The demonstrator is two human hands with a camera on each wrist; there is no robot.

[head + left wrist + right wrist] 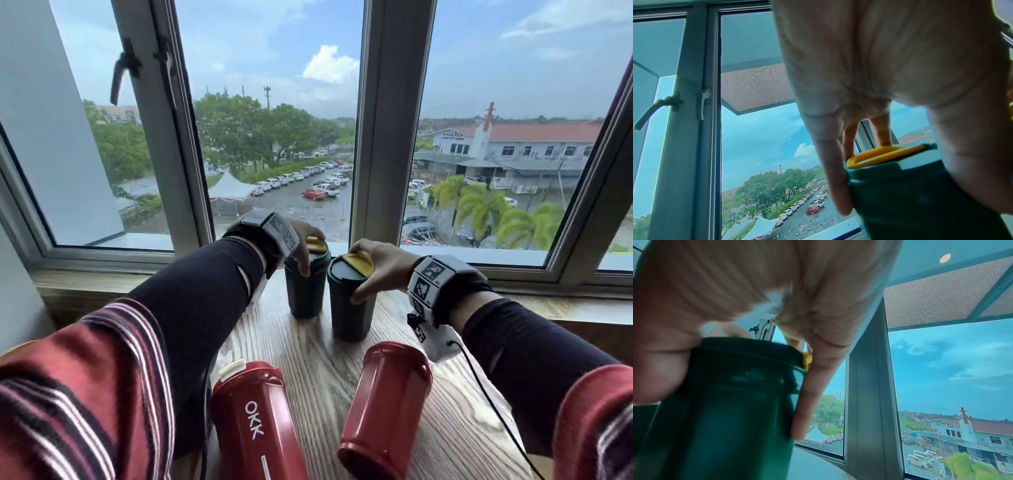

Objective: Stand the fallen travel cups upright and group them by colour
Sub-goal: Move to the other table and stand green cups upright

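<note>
From the head view, two dark green cups stand upright side by side near the window on a wooden bench. Two red cups, one lettered and one plain, lie fallen nearer the person; the wrist views miss these. The left hand grips the left green cup from above, fingers curled round its lid. The right hand clamps the right green cup likewise. Only the wrist views show fingers reaching down each cup's side.

Left hand grips green cup — upright.
</note>
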